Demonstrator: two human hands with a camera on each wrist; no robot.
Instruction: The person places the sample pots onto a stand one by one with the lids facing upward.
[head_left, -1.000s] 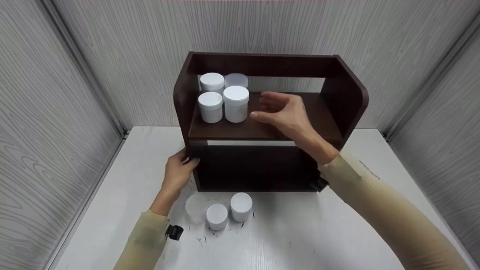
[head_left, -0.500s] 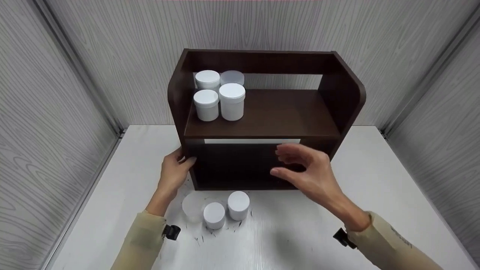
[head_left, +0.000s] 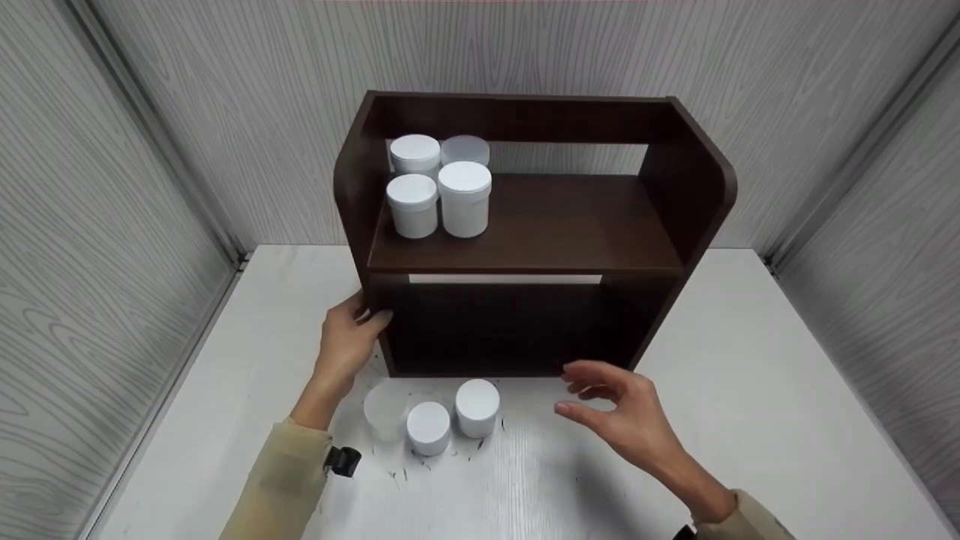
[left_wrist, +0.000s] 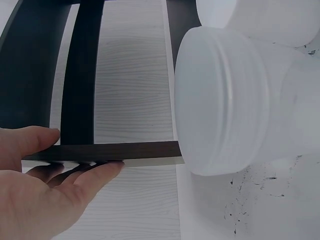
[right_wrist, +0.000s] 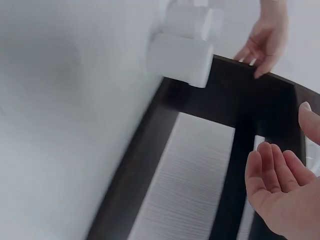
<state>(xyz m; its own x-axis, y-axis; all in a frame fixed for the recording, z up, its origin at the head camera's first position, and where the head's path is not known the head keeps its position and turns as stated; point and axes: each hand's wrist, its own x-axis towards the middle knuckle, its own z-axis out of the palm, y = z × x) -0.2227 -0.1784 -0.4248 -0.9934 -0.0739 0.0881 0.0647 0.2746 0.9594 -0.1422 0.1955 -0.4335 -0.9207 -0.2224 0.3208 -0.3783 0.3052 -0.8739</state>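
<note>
My left hand point(head_left: 346, 341) grips the left side panel of a dark brown wooden shelf point(head_left: 540, 259). In the left wrist view the thumb lies on the inner face and the fingers point(left_wrist: 100, 177) on the outer face. To the right of the jars, over the white table, my right hand point(head_left: 626, 412) holds nothing, its fingers slightly bent and apart from the thumb. Two white lidded jars, a short one point(head_left: 429, 427) and a taller one point(head_left: 478, 407), stand before the shelf. Beside them is a translucent jar point(head_left: 386, 411).
On the upper board's left half stand several lidded jars, among them a tall white jar point(head_left: 465, 199), a shorter white one point(head_left: 412, 206) and a translucent one point(head_left: 466, 150) behind. Grey wood-patterned walls point(head_left: 510, 45) enclose the white table point(head_left: 285, 277).
My right hand has come away from the upper board, down and toward me, to the table in front of the shelf. The left hand keeps its grip, and the jars stay put.
</note>
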